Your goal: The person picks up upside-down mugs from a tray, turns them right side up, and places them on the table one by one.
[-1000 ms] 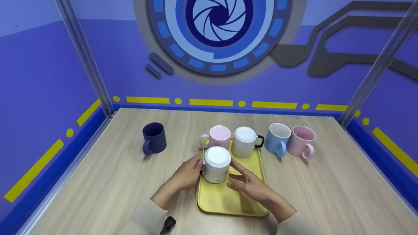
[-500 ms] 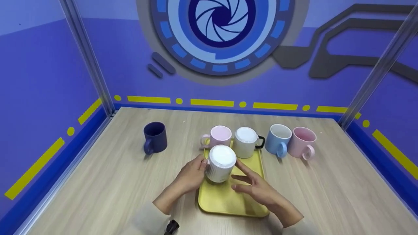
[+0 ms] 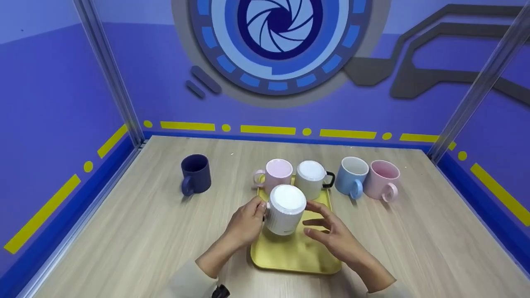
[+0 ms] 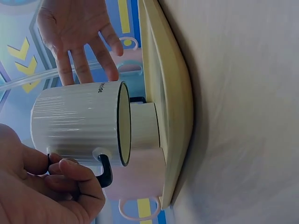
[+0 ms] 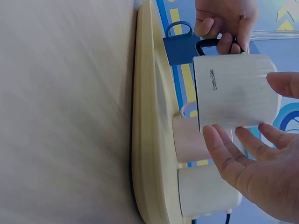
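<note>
My left hand [image 3: 245,223] grips the black handle [image 4: 106,172] of a white ribbed mug [image 3: 285,217]. The mug is upside down, its dark-edged rim a short way above the yellow tray [image 3: 296,261] in the left wrist view. My right hand [image 3: 341,238] is at the mug's right side with spread, extended fingers; its fingertips [image 5: 212,135] are right at the wall in the right wrist view. Behind it on the tray's far part are a light pink mug [image 3: 278,176] and a second white mug [image 3: 309,184], upside down, with a black handle.
A light blue mug [image 3: 350,180] and a pink mug [image 3: 381,182] stand upright side by side, right of the tray. Far to the left is a dark blue mug [image 3: 198,178]. Blue-purple panels [image 3: 165,82] wall in the wooden table [image 3: 157,231] at back and sides.
My left hand has moved the white ribbed mug a little to the right. My right hand has shifted right along with it. The other mugs and the tray stay where they were.
</note>
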The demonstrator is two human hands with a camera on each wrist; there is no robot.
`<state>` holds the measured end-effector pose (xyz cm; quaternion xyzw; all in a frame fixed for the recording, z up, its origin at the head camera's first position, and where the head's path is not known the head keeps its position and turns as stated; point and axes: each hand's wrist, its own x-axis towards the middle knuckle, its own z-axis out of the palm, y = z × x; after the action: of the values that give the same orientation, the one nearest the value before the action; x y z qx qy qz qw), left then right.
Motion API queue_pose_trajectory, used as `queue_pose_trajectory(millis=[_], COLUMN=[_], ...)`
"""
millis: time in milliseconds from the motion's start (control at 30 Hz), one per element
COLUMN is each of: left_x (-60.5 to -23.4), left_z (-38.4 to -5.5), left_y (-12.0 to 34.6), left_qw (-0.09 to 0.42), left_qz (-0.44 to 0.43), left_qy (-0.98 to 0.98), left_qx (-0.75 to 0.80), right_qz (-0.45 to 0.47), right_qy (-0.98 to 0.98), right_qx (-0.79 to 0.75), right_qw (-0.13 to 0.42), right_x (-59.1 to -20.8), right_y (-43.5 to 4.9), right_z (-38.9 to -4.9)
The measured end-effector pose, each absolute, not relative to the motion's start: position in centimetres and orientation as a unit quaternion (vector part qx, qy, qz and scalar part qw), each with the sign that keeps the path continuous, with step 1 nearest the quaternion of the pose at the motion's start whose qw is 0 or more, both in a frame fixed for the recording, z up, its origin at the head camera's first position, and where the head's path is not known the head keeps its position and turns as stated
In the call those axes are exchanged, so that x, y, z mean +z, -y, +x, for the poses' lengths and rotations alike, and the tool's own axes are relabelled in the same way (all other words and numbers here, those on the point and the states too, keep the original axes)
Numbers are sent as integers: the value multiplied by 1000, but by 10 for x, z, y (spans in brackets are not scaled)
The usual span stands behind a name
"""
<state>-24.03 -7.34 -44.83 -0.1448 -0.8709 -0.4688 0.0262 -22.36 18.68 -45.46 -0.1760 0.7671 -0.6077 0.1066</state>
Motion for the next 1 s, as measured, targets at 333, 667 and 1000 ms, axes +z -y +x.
queue_pose_trajectory(millis=[333,667,1000], left_x=[-439,-431,-430], left_z=[-226,-214,-207], left_y=[65,57,55], left_qw=[20,6,2], left_qz=[-160,-183,-202], left_qy=[860,845,839], left_qx=[-484,-503,-505], right_qz=[-166,-182,-199], right_qy=[-781,-785,-778], right_qx=[-595,-586,-589], right_qw=[95,87,89], right_x=[-450,-449,-451], right_y=[-193,-195,-192], right_z=[-222,-219,-215])
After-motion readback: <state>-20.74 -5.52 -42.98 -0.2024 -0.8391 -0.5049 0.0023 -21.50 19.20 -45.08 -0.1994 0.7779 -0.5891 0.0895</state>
